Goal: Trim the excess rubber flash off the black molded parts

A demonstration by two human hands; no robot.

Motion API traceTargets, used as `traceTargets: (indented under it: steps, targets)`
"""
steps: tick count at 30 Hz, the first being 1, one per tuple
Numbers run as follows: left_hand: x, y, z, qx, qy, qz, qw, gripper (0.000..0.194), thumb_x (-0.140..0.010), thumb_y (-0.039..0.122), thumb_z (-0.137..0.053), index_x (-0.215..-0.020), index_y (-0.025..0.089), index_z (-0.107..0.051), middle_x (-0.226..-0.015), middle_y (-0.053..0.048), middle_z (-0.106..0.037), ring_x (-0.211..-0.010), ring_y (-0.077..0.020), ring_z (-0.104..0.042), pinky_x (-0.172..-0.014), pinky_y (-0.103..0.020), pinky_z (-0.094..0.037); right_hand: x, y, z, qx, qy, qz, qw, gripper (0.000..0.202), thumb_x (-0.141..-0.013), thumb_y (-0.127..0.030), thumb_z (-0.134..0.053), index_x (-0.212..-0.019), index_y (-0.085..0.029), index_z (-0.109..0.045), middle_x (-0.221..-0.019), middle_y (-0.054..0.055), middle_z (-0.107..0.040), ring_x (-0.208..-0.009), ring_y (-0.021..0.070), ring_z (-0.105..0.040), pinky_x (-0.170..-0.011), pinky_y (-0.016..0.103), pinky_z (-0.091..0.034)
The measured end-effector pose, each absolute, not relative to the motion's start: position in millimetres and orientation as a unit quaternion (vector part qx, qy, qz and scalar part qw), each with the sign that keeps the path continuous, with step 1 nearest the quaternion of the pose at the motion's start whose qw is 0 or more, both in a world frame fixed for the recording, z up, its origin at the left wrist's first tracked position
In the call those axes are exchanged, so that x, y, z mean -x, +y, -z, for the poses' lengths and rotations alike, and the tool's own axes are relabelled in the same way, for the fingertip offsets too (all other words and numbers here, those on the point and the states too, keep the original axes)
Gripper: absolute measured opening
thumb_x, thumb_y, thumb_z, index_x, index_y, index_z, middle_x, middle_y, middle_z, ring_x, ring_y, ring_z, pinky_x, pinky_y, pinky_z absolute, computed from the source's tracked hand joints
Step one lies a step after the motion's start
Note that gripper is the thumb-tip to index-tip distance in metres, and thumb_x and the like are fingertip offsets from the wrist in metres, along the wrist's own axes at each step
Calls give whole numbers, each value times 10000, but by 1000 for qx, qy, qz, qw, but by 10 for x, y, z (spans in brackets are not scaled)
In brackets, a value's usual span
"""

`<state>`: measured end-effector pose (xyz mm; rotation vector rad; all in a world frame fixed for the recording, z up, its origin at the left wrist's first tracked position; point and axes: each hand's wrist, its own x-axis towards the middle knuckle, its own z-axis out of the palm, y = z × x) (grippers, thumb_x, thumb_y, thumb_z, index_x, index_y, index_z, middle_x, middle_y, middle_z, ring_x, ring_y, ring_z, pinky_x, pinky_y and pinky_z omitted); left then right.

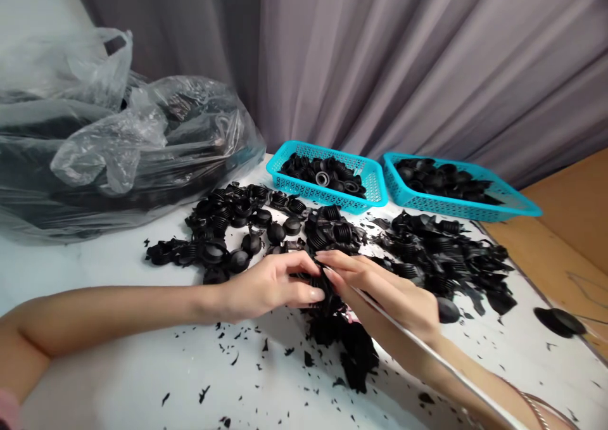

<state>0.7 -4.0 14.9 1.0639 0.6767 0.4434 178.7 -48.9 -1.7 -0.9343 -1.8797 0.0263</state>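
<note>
My left hand (270,284) comes in from the left, thumb and fingers closed round a black ribbed rubber part (308,279) at the middle of the table. Against its right side, my right hand (387,290) has its fingertips together at the same part; whether they pinch something is hidden. Ragged black scraps (349,347) lie just below both hands. Behind the hands spreads a pile of black ribbed parts and round caps (228,218). A white cord crosses over my right hand and forearm.
Two blue baskets (327,196) (468,209) with black pieces stand at the back. A large clear plastic bag (118,158) fills the left. More black parts (437,252) lie right, a round black piece (559,322) near the table's right edge. A grey curtain (380,63) hangs behind.
</note>
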Motion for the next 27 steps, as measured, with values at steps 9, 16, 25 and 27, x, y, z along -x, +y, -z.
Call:
traceTargets:
  steps: [9,16,25,27]
  targets:
    - [-18,44,-153,-464,308,-260,789,212,-717,272,-641,-874,131,-626,-1093,-70,-546,-960,-170,-553,-807,-300,-495,-1931,-446,-136,396,-809,59,430,169,-836,-40,-550,-780,-199,-554,-905,67,-704,-697,142,-646,-652,254,-540]
    - [0,98,-107,-543,314,-283,726,149,-750,269,-596,-809,134,-620,-1153,-77,-497,-999,-198,-557,-850,-369,-513,-2023,-360,-71,377,-845,101,366,179,-842,-19,-488,-757,-176,-507,-899,119,-683,-781,187,-649,-651,295,-521]
    - [60,12,-151,-762,277,-321,489,175,-736,197,-657,-887,141,-589,-1144,-95,-493,-1014,-192,-591,-701,-257,-582,-2064,-542,-431,570,-732,-177,329,183,-825,-314,-587,-689,-215,-658,-723,14,-748,-328,72,-514,-284,178,-368]
    - [65,-19,-174,-771,271,-328,474,197,-737,186,-662,-914,140,-589,-1142,-96,-501,-1009,-182,-594,-719,-252,-585,-2041,-574,-540,587,-686,-235,360,215,-836,-402,-569,-905,-234,-685,-643,7,-740,-359,113,-573,-309,188,-427]
